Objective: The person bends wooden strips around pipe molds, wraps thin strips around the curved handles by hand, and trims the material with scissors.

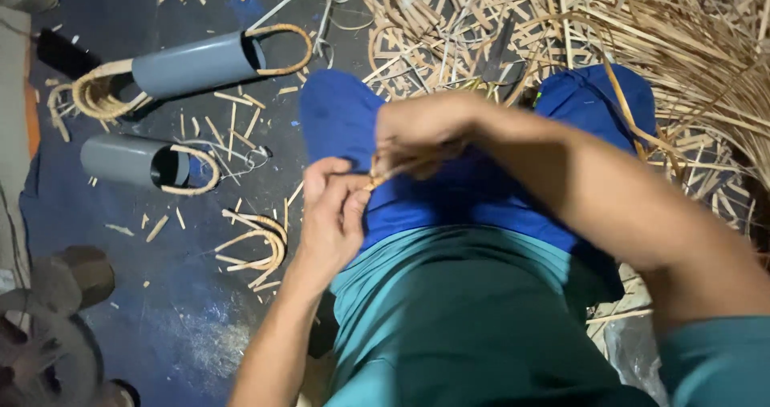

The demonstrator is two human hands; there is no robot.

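My left hand (333, 214) and my right hand (417, 130) meet over my lap, above blue trousers (481, 198). Both pinch the same thin tan cane strip (401, 169), which runs between the fingertips. The left hand grips its lower end with thumb and fingers closed. The right hand closes on the upper part, fingers curled down. My teal shirt (465, 319) fills the lower middle of the view.
Two grey plastic pipes lie on the dark floor at left, one (196, 62) with cane loops at both ends, the other (132, 160) with a loop at its mouth. A coiled cane ring (269, 242) lies beside my left arm. A big heap of cane strips (642, 30) covers the upper right.
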